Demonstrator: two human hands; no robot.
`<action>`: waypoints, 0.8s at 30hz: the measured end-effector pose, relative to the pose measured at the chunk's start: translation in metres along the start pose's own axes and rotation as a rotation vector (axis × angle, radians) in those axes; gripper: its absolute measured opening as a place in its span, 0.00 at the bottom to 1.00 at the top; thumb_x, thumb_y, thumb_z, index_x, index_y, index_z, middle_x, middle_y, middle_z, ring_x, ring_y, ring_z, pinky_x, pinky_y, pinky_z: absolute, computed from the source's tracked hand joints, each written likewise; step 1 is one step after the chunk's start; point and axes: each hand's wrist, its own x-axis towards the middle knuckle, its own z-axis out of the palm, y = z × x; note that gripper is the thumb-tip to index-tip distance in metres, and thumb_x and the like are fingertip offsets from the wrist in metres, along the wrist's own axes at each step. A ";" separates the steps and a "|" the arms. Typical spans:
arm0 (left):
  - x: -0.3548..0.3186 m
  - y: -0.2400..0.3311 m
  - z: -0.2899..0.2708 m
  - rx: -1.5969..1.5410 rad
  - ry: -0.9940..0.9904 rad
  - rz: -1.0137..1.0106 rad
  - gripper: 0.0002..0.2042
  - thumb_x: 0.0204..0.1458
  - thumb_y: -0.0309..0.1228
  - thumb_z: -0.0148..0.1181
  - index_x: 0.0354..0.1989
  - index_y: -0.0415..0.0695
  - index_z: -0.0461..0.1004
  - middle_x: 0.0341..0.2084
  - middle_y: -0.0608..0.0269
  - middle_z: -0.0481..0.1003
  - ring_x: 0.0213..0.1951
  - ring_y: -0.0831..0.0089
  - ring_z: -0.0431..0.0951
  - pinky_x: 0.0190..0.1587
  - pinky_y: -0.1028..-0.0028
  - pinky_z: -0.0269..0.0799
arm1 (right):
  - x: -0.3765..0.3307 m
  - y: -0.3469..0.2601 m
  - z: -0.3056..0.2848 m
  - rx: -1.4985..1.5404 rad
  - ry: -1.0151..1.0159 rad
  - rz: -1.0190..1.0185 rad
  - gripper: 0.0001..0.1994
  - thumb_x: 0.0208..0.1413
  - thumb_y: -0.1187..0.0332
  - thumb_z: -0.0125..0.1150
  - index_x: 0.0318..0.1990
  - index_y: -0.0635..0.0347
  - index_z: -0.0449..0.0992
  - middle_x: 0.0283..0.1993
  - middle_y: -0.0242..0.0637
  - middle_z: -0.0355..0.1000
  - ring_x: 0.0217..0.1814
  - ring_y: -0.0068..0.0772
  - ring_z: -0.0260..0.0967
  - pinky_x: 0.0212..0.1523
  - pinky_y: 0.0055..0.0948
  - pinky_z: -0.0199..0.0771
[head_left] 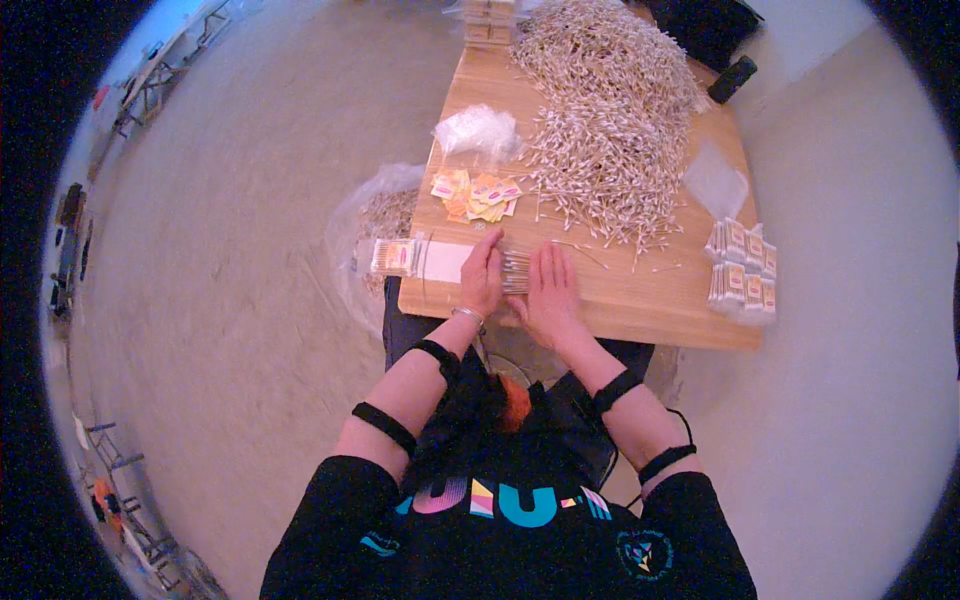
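Observation:
Near the table's front edge, a small row of cotton swabs (516, 271) lies between my two hands. My left hand (482, 277) presses against the row's left side, fingers together and pointing away from me. From the right, my right hand (556, 297) closes in with its fingers laid together along the swabs and its thumb at the near end. Just left of my left hand is a flat white strip (441, 262), and at its outer end sits a filled swab packet (393, 256) with an orange and white label.
A large heap of loose swabs (610, 120) covers the table's far middle. Orange and white cards (478, 195) and crumpled clear bags (477, 132) lie at left. Stacked swab packets (742, 272) stand at the right edge. A clear sack (350, 235) hangs beside the table.

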 end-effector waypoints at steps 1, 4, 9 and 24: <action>0.001 -0.002 -0.001 0.002 0.005 -0.006 0.16 0.55 0.26 0.41 0.51 0.37 0.66 0.46 0.48 0.71 0.50 0.59 0.71 0.53 0.69 0.64 | -0.003 -0.002 -0.002 -0.017 -0.030 -0.040 0.42 0.52 0.44 0.46 0.62 0.73 0.44 0.68 0.56 0.37 0.71 0.52 0.29 0.68 0.46 0.29; 0.002 -0.003 -0.001 -0.016 0.004 -0.023 0.16 0.55 0.26 0.41 0.51 0.37 0.66 0.47 0.48 0.71 0.50 0.59 0.70 0.53 0.69 0.63 | -0.010 -0.008 -0.007 0.057 -0.070 -0.094 0.42 0.52 0.45 0.46 0.63 0.73 0.44 0.68 0.56 0.37 0.72 0.51 0.28 0.68 0.45 0.27; 0.002 0.000 0.000 -0.012 -0.001 -0.035 0.16 0.56 0.28 0.41 0.51 0.37 0.66 0.47 0.48 0.70 0.51 0.59 0.70 0.54 0.69 0.63 | 0.005 0.000 0.000 0.036 -0.051 -0.063 0.41 0.52 0.45 0.47 0.63 0.70 0.45 0.68 0.54 0.39 0.71 0.50 0.30 0.68 0.45 0.26; 0.004 -0.003 0.002 -0.419 0.002 -0.254 0.20 0.59 0.32 0.38 0.57 0.34 0.59 0.55 0.52 0.63 0.58 0.65 0.61 0.60 0.71 0.52 | 0.019 0.018 0.034 0.852 0.398 0.209 0.27 0.51 0.67 0.50 0.60 0.65 0.54 0.59 0.49 0.57 0.63 0.46 0.51 0.65 0.40 0.41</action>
